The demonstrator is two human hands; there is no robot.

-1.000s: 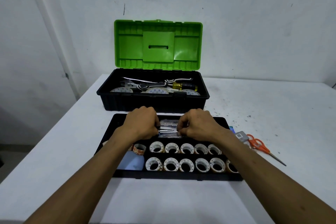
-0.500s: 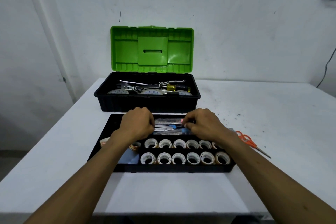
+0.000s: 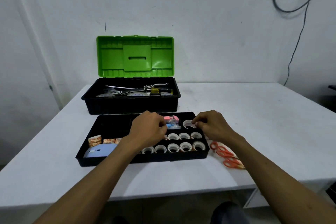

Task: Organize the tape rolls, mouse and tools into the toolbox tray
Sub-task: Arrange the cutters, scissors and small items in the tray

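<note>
From the head camera, the hands have parted from the middle of the tray. The right hand now pinches a tape roll in the back right corner, while the left hand curls over the pink and blue tools, grip unclear. The mouse lies front left. The scissors wait outside, so sorting looks nearly done.

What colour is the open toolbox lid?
The toolbox lid is bright green, clearest in the head view.
</note>
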